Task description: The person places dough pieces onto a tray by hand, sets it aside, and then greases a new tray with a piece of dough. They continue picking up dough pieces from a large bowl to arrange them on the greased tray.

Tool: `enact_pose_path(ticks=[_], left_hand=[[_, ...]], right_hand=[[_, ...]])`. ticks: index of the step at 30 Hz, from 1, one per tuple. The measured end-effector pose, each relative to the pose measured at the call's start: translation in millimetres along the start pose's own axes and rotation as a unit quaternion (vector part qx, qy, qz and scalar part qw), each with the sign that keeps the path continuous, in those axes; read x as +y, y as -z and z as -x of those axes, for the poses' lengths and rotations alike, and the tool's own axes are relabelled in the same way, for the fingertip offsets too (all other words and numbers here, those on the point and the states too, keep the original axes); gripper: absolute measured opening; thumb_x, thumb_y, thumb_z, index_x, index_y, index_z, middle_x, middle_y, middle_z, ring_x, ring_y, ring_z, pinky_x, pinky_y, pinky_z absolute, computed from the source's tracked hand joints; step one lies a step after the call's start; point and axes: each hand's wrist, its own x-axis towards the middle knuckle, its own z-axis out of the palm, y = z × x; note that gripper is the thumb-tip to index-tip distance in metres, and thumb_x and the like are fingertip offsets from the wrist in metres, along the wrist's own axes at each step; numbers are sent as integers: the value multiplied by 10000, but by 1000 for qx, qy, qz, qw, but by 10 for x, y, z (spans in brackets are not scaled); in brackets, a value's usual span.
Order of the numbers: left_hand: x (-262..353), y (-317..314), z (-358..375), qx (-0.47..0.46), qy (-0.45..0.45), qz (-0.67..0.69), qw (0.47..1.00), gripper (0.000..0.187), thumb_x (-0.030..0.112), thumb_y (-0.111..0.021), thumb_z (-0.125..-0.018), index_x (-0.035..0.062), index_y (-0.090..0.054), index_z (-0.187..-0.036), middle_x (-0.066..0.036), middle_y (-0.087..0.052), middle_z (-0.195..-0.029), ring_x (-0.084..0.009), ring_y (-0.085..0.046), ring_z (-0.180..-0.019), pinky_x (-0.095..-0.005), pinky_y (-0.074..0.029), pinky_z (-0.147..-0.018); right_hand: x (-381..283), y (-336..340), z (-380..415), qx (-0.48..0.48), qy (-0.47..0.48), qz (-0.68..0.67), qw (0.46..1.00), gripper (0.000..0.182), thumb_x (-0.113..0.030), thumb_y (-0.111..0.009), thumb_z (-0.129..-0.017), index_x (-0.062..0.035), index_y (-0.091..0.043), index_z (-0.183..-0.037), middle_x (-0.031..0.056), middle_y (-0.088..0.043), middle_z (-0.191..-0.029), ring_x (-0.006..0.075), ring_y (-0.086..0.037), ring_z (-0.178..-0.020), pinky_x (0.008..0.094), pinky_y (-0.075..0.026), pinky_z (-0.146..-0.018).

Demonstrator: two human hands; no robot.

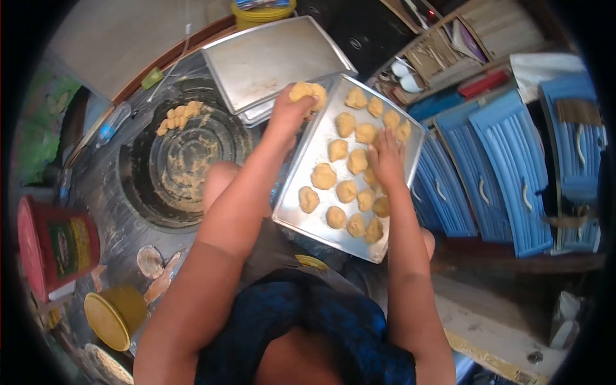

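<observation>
My left hand (290,117) is closed around a lump of yellow dough (308,94) above the far left edge of the metal baking tray (296,192). Several rough dough balls (324,176) sit in loose rows across this tray, which lies over my lap. Over its right side, my right hand (387,162) is stretched out with the fingers extended, touching or just above the dough balls there. What lies beneath that palm is hidden. To the left, a wide black basin (186,154) has a small heap of dough pieces (180,118) at its far side and crumbs on its floor.
Stacked baking trays (276,64) stand beyond the basin. Blue drawer fronts (510,170) are at the right, near an open utensil drawer (436,56). A red bucket (58,247) and a yellow tub (115,316) stand at the left, and a yellow container (263,14) at the top.
</observation>
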Motion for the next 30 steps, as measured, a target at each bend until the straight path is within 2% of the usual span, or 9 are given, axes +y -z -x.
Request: enact_pose_path(ticks=[4, 9, 14, 16, 19, 24, 26, 28, 30], left_hand=[[98, 124, -42, 89, -35, 62, 994, 350, 126, -628, -774, 46, -500, -1090, -58, -577, -946, -159, -569, -833, -272, -488, -633], [446, 617, -166, 269, -211, 227, 912, 261, 80, -597, -792, 61, -506, -1036, -76, -576, -952, -172, -577, -797, -298, -480, -612], [581, 1121, -162, 428, -268, 279, 817, 243, 58, -569, -813, 67, -480, -1039, -72, -564, -926, -175, -569, -767, -289, -471, -591], [645, 1153, -91, 439, -271, 271, 812, 258, 65, -568, -818, 66, -465, -1055, -74, -557, -934, -176, -563, -761, -288, -469, -585], [679, 1247, -47, 443, -284, 236, 817, 271, 62, -574, -816, 65, -462, -1063, -73, -554, -952, -173, -558, -785, -287, -467, -586], [695, 1334, -73, 446, -297, 197, 821, 296, 66, -589, -808, 55, -458, -1073, -75, -557, -958, -162, -559, -807, -288, -466, -580], [691, 1313, -111, 440, -285, 180, 833, 300, 73, -596, -805, 46, -460, -1071, -76, -560, -950, -159, -558, -807, -291, -474, -575], [708, 1235, -137, 450, -283, 174, 829, 287, 71, -593, -803, 40, -467, -1060, -76, -561, -940, -155, -556, -801, -287, -483, -571], [699, 1199, -164, 441, -269, 183, 836, 272, 72, -588, -803, 36, -474, -1047, -75, -562, -932, -153, -554, -793, -277, -489, -572]], right_hand=[[-157, 119, -145, -225, -123, 40, 966, 621, -433, -408, -890, -107, -281, -1404, 115, -223, -1472, 274, -128, -1383, 530, -47, -1088], [-1020, -29, -701, 63, -48, -324, 943, 293, -137, -628, -783, -23, -579, -1049, 151, -579, -1040, 272, -564, -925, 334, -443, -819], [-2468, -1146, -1095, -431, -308, -650, 544, 436, -298, -637, -826, 32, -535, -1093, 147, -579, -969, 225, -584, -816, 325, -526, -713], [-2803, -1778, -1184, -459, -320, -682, 471, 622, -327, -623, -828, 32, -389, -1279, 205, -503, -1164, 285, -538, -1016, 383, -469, -873], [-3165, -2215, -1359, -338, -444, -828, 44, 945, -452, -556, -822, -12, 26, -1423, 214, -91, -1472, 320, -135, -1363, 463, -104, -1093], [-3328, -1865, -1489, -199, -431, -867, 152, 936, -475, -543, -816, 3, -9, -1418, 203, -124, -1463, 321, -174, -1351, 473, -142, -1085], [-3211, -2346, -1366, -265, -523, -810, 17, 931, -494, -546, -812, 8, -41, -1412, 206, -203, -1421, 304, -231, -1328, 474, -210, -1068], [-3243, -2631, -1274, -193, -578, -789, 81, 909, -528, -535, -814, 28, -100, -1387, 210, -277, -1365, 306, -303, -1284, 475, -272, -1046], [-3000, -2824, -1239, -266, -407, -874, 14, 886, -556, -517, -820, 43, -145, -1356, 206, -298, -1354, 314, -331, -1265, 481, -278, -1047]])
